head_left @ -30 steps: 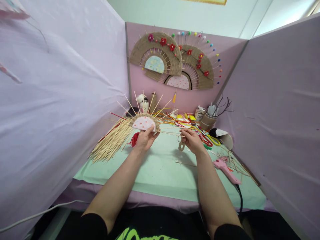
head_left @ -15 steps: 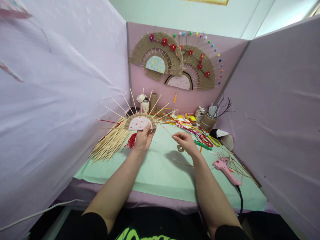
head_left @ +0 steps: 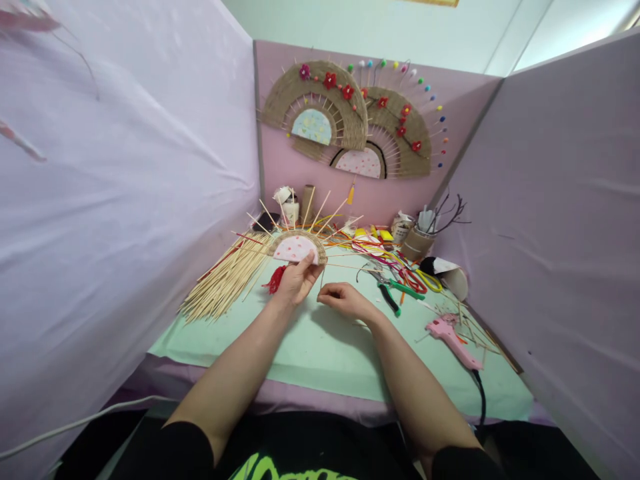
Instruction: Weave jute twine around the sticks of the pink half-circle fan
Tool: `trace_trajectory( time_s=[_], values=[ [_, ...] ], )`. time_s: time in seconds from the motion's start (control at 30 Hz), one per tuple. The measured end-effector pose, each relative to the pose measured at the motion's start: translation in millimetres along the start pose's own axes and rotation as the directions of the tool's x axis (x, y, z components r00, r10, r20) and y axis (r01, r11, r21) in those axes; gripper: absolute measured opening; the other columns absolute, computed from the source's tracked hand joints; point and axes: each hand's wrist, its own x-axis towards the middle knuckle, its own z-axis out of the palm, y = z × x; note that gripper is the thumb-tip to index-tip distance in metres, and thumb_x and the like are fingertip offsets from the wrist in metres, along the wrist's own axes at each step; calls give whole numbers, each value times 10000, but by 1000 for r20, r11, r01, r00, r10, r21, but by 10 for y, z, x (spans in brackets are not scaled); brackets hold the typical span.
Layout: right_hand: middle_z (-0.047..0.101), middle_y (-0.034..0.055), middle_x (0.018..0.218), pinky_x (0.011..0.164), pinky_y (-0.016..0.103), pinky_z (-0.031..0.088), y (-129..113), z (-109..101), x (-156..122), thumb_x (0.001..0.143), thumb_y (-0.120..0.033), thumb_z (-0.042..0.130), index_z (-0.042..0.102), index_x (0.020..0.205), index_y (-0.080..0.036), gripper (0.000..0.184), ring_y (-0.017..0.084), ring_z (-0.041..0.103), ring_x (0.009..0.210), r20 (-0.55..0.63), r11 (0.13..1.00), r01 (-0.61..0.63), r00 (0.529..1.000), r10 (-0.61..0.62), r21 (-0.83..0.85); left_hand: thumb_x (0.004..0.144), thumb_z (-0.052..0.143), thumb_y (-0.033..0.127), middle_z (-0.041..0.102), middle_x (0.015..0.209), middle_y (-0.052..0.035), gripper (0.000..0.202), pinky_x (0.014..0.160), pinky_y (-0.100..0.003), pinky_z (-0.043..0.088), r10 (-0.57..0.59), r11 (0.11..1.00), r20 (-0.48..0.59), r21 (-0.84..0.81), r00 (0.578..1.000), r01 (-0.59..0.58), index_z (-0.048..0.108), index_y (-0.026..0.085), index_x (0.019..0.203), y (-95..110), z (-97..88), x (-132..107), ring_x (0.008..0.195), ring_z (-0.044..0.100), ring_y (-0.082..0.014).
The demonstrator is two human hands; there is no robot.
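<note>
My left hand (head_left: 299,280) grips a half-round fan (head_left: 295,249) by its lower right edge, thumb on the pink dotted face. Thin wooden sticks fan out from its rim, and rows of brown twine are woven round the curve. A red tassel (head_left: 275,279) hangs below the fan, left of my wrist. Just to the lower right, my right hand (head_left: 345,299) is closed in a pinch on a strand of twine (head_left: 321,277) that runs up to the fan's right corner. Its fingertips are partly hidden.
A heap of wooden sticks (head_left: 225,280) lies at the left. To the right are green-handled pliers (head_left: 390,297), a pink glue gun (head_left: 455,343) and yellow-handled scissors (head_left: 431,283). Coloured craft stems (head_left: 370,247) and a pot (head_left: 417,243) stand behind. Finished fans (head_left: 320,100) hang on the back panel.
My right hand has moved left and down, close under the fan, bringing the twine to a steep line. The fan has shifted right and tilted a little, and the pliers are now uncovered.
</note>
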Motion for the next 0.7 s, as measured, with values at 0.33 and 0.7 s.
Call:
trace_trajectory(
  time_s=[0.33, 0.7],
  values=[
    [488, -24, 559, 515, 231, 320, 208, -147, 74, 765, -413, 557, 589, 655, -171, 268, 109, 403, 531, -455, 994, -112, 886, 95, -11, 752, 654, 94, 677, 801, -20, 153, 732, -249, 523, -209, 977, 38, 39, 977, 207, 611, 146, 890, 30, -26, -11, 720, 637, -106],
    [508, -21, 560, 490, 245, 345, 302, -290, 86, 739, -539, 599, 627, 784, -162, 381, 111, 410, 499, -783, 991, 17, 615, 93, 131, 765, 630, 70, 689, 877, -37, 177, 914, -458, 505, -314, 939, 74, 169, 946, 299, 616, 134, 930, 19, -50, -55, 783, 641, -134]
  ],
)
